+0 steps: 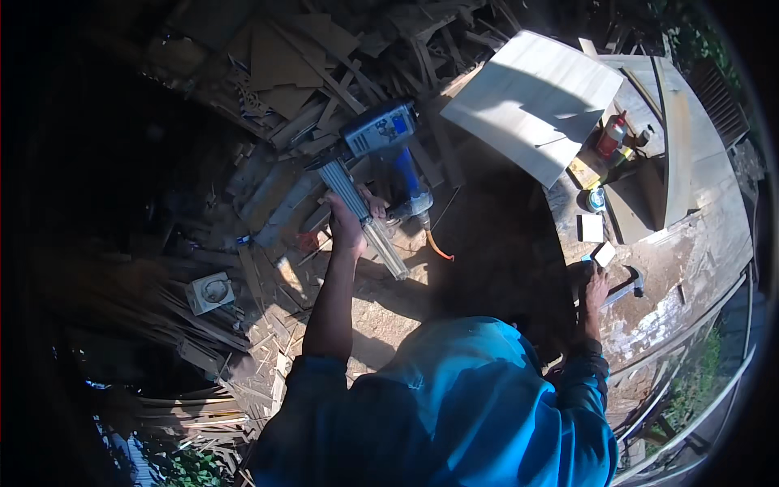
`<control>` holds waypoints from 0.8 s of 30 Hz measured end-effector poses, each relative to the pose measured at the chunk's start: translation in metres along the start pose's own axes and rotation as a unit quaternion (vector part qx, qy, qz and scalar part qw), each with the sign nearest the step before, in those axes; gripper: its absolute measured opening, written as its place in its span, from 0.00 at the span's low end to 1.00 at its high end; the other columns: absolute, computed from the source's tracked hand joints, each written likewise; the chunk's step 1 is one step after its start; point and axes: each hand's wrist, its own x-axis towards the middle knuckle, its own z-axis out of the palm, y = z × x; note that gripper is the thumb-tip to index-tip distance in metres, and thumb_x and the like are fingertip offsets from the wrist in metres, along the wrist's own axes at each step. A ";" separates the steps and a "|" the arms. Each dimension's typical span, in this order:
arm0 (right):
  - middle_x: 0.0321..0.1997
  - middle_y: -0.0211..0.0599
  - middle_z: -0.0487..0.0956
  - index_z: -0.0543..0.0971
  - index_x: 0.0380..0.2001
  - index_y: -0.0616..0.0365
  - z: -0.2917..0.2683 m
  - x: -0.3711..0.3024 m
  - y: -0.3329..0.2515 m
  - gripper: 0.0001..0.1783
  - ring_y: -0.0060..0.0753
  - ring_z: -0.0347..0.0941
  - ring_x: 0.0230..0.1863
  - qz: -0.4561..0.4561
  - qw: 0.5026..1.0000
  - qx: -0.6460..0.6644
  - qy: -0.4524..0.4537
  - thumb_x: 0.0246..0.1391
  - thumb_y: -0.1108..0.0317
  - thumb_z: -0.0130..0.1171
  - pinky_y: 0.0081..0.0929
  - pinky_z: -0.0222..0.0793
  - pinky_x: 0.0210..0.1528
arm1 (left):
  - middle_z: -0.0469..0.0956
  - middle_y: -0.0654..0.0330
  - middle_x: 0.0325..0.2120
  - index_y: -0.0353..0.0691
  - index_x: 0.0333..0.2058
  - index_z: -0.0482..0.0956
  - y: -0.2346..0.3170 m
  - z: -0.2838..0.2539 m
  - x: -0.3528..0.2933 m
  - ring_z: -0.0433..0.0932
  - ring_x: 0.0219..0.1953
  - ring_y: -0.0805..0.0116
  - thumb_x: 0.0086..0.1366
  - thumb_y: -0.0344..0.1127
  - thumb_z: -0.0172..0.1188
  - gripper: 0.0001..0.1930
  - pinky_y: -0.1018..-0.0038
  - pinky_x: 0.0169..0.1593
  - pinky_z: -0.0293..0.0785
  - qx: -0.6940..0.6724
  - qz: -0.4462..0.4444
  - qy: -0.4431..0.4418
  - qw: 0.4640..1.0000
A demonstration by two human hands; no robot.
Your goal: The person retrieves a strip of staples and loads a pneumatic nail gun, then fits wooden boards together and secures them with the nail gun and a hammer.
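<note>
the left hand (347, 227) has its fingers wrapped around the long silver magazine of a blue and black nail gun (380, 130), which is held up in the air left of the bench (649, 325). the gun's body points away from the person, while the magazine slants down toward the lower right; a short orange hose (439, 248) curves off below the handle.

the right hand (596, 290) is down at the near left part of the bench, fingers reaching forward and just beside a tilted pale block (604, 254) — whether they grip anything, or how far they are open, i cannot tell. a hammer (629, 288) lies close to its right. farther up the bench are a square white piece (591, 228), a small round tin (596, 200) and a red bottle (611, 136).

a large pale board (535, 89) overhangs the bench's far left corner, partly in shadow. wood scraps (300, 73) are heaped beyond the nail gun.
</note>
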 end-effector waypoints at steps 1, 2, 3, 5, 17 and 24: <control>0.50 0.47 0.75 0.74 0.57 0.47 0.028 -0.001 0.026 0.23 0.52 0.71 0.53 -0.007 0.999 -0.028 0.037 0.57 0.71 0.46 0.44 0.70 0.51 | 0.67 0.59 0.16 0.39 0.32 0.66 0.007 0.026 0.004 0.70 0.22 0.65 0.60 0.75 0.38 0.37 0.70 0.31 0.70 -0.022 -0.005 0.002 1.000; 0.52 0.44 0.74 0.75 0.55 0.48 0.058 -0.003 0.058 0.23 0.50 0.72 0.51 0.002 0.998 -0.011 0.058 0.56 0.71 0.45 0.45 0.70 0.51 | 0.67 0.59 0.16 0.39 0.33 0.66 0.012 0.035 0.010 0.70 0.22 0.65 0.58 0.77 0.38 0.39 0.70 0.31 0.70 -0.041 -0.008 -0.003 0.999; 0.52 0.44 0.74 0.75 0.55 0.48 0.076 0.003 0.060 0.23 0.50 0.72 0.51 -0.013 0.998 -0.007 0.063 0.56 0.71 0.45 0.45 0.70 0.51 | 0.67 0.58 0.16 0.39 0.33 0.66 0.016 0.033 0.008 0.70 0.21 0.65 0.56 0.79 0.37 0.41 0.70 0.31 0.69 -0.053 -0.011 0.008 0.999; 0.53 0.41 0.74 0.76 0.52 0.48 0.099 0.014 0.071 0.21 0.46 0.72 0.50 -0.043 0.995 -0.090 0.011 0.56 0.69 0.46 0.43 0.71 0.49 | 0.67 0.59 0.16 0.40 0.32 0.66 0.021 0.025 0.002 0.70 0.23 0.64 0.56 0.80 0.37 0.41 0.70 0.31 0.70 -0.100 -0.027 -0.025 0.994; 0.34 0.41 0.78 0.79 0.38 0.60 -0.137 0.051 -0.121 0.14 0.38 0.75 0.33 0.076 0.956 0.253 0.125 0.59 0.61 0.52 0.36 0.70 0.34 | 0.67 0.60 0.16 0.39 0.34 0.66 0.021 0.023 -0.018 0.72 0.23 0.66 0.63 0.74 0.32 0.38 0.70 0.32 0.70 -0.110 -0.026 -0.014 0.994; 0.27 0.35 0.77 0.78 0.38 0.66 -0.337 0.048 -0.368 0.09 0.24 0.72 0.26 -0.118 0.723 0.674 -0.091 0.59 0.70 0.55 0.24 0.68 0.29 | 0.70 0.61 0.20 0.39 0.34 0.67 -0.030 0.055 -0.004 0.72 0.23 0.70 0.67 0.69 0.31 0.34 0.72 0.31 0.72 -0.234 -0.098 -0.054 0.966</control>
